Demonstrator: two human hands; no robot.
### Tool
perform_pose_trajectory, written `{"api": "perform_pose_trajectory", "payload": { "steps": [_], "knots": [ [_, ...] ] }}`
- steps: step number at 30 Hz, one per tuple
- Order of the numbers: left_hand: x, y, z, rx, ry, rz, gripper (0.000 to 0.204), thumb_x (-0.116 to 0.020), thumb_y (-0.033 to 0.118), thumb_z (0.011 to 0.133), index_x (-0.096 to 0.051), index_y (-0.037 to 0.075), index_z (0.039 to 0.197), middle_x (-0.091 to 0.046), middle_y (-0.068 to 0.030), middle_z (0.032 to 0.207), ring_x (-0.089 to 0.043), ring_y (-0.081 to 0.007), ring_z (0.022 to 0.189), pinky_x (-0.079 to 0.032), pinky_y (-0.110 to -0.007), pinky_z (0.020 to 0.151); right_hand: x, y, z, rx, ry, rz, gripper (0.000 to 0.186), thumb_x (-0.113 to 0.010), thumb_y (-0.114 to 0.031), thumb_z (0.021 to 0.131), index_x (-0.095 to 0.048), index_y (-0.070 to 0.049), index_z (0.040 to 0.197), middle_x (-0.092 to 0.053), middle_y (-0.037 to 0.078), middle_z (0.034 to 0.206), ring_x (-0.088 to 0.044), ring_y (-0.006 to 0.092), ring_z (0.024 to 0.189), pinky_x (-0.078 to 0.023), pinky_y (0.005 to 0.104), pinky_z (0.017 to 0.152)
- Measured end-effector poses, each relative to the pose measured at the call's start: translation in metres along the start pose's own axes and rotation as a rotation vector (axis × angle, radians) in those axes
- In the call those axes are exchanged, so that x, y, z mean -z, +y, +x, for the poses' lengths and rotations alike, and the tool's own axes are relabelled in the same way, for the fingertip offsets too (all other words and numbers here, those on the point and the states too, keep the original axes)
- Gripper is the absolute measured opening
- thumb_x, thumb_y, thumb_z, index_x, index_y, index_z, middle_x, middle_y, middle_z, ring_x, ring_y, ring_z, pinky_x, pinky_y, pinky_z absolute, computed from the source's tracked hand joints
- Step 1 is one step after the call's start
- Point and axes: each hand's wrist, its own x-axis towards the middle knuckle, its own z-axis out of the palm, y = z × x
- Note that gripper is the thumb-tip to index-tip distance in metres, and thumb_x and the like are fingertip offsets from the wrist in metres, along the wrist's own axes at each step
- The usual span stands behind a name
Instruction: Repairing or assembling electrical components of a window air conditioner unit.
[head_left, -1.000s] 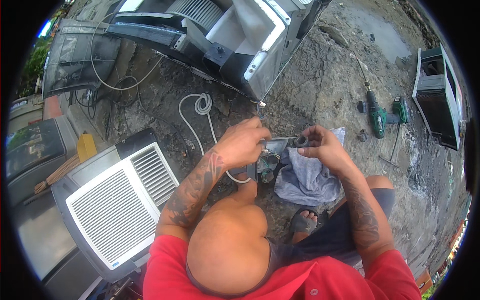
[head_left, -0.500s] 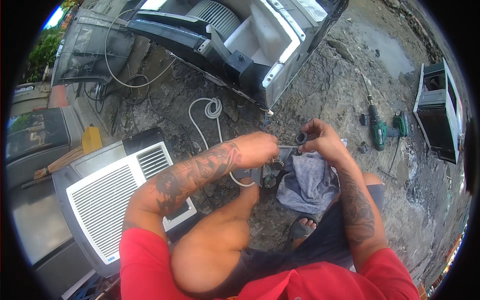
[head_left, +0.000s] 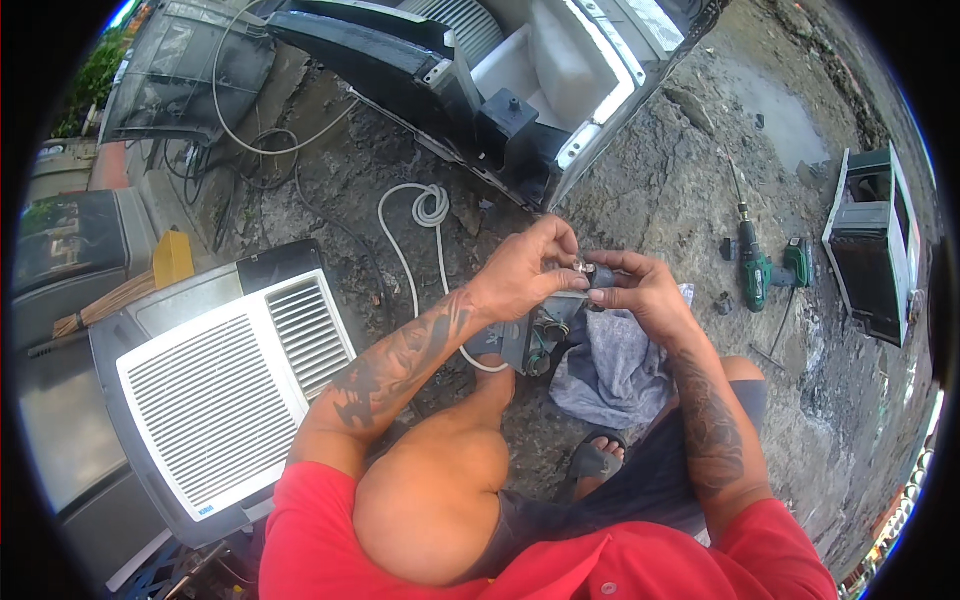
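Both hands meet in front of me, above a small metal control panel with wires (head_left: 548, 335). My right hand (head_left: 645, 292) is closed on a dark round knob-like part (head_left: 602, 277), held between thumb and fingers. Against its left end, my left hand (head_left: 532, 262) pinches a small shiny metal piece (head_left: 580, 268); whether the two pieces are joined I cannot tell. Just below my right hand a grey cloth (head_left: 612, 370) hangs in folds. A white cord (head_left: 430, 207) lies coiled on the ground and runs down to the panel.
An opened air conditioner body (head_left: 520, 120) stands ahead. Left of my knee lies a white louvred front grille (head_left: 215, 400). A green cordless drill (head_left: 757, 272) and a metal-framed housing (head_left: 872, 240) are on the rough ground at right. A straw broom (head_left: 110, 305) lies far left.
My left hand has moved up and right from the wires to meet the dark part in my right hand. That part has turned from ring-end view to side-on.
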Motion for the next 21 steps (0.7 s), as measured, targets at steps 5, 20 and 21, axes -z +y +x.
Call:
{"api": "perform_pose_trajectory", "payload": {
  "steps": [5, 20, 21],
  "knots": [
    [0.005, -0.004, 0.014, 0.069, -0.023, -0.05, 0.016, -0.075, 0.005, 0.087, -0.064, 0.001, 0.098, -0.069, -0.0021, 0.087, -0.065, -0.0081, 0.083, -0.053, -0.025, 0.074, 0.008, 0.015, 0.011, 0.017, 0.02, 0.114, 0.053, -0.078, 0.002, 0.079, -0.058, 0.007, 0.128, -0.069, 0.012, 0.109, -0.068, 0.0172, 0.094, -0.055, 0.03, 0.082],
    [-0.001, -0.022, 0.023, -0.24, -0.059, 0.45, 0.02, -0.07, -0.001, 0.081, -0.07, 0.001, 0.101, -0.069, -0.0098, 0.091, -0.068, -0.0238, 0.085, -0.054, -0.036, 0.077, 0.012, 0.026, 0.017, -0.095, 0.096, 0.402, 0.05, -0.076, -0.007, 0.087, -0.055, 0.008, 0.13, -0.068, 0.014, 0.107, -0.07, 0.02, 0.091, -0.056, 0.0284, 0.075],
    [-0.001, -0.017, 0.023, -0.241, -0.06, 0.447, 0.02, -0.07, -0.001, 0.081, -0.07, 0.001, 0.101, -0.069, -0.0098, 0.091, -0.068, -0.0238, 0.085, -0.054, -0.036, 0.077, 0.013, 0.026, 0.016, -0.107, 0.088, 0.302, 0.051, -0.076, -0.008, 0.087, -0.055, 0.008, 0.13, -0.068, 0.014, 0.108, -0.07, 0.0202, 0.09, -0.056, 0.0286, 0.075]
  ]
}}
